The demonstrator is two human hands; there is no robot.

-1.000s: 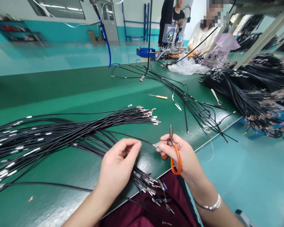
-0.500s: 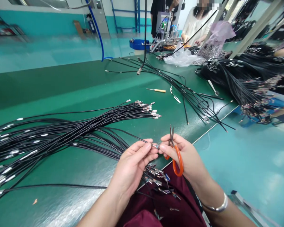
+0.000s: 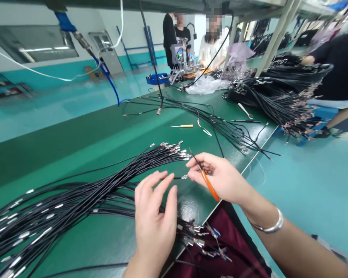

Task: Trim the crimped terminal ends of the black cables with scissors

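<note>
My right hand [image 3: 223, 177] grips orange-handled scissors [image 3: 206, 180] and pinches the metal terminal [image 3: 185, 177] at the end of one black wire. My left hand [image 3: 155, 216] hovers over the wires just left of that terminal, its fingers stretched out and apart, holding nothing. A thick bundle of black wires with metal terminals [image 3: 104, 181] fans across the green table [image 3: 75, 139] in front of both hands. More terminal ends [image 3: 197, 237] hang over the table's near edge above a maroon cloth [image 3: 220, 255].
A small yellow-handled tool [image 3: 182, 126] and loose black wires [image 3: 229, 129] lie farther back. A large heap of wires [image 3: 278, 96] fills the right end. Two people stand at a machine [image 3: 178, 54] behind; another person's sleeve [image 3: 336, 69] is at right. A cable with a plug [image 3: 159, 111] hangs down.
My left hand has let go of the wire end and opened its fingers. My right hand moved slightly up and left, tilting the scissors. The view lifted towards the far end.
</note>
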